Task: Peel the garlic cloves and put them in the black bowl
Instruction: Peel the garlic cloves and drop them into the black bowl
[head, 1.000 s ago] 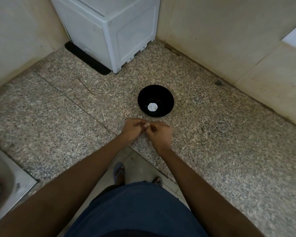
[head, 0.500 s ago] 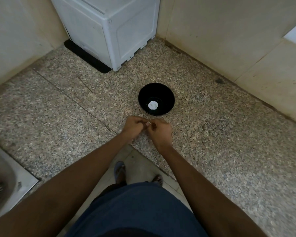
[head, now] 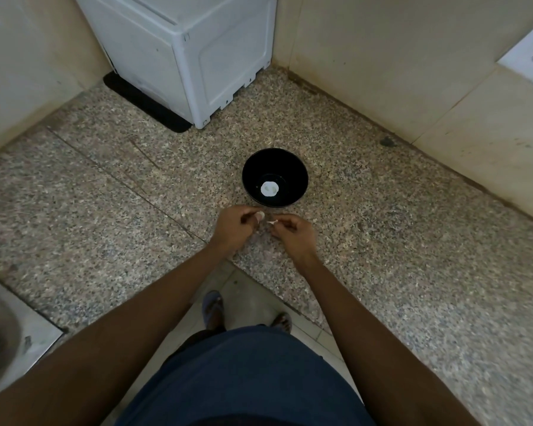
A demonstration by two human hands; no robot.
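The black bowl stands on the speckled stone counter, with pale peeled garlic lying at its bottom. Just in front of the bowl, my left hand pinches a pale garlic clove at its fingertips. A small gap to the right, my right hand pinches a thin white strip of garlic skin. Both hands hover low over the counter.
A white appliance on a black mat stands at the back left corner. Tiled walls enclose the counter at the back and right. A steel sink lies at the lower left. The counter's front edge runs under my forearms.
My hands were pressed together on the clove; now they have drawn apart, the right one pulling a strip of skin away from the clove in the left.
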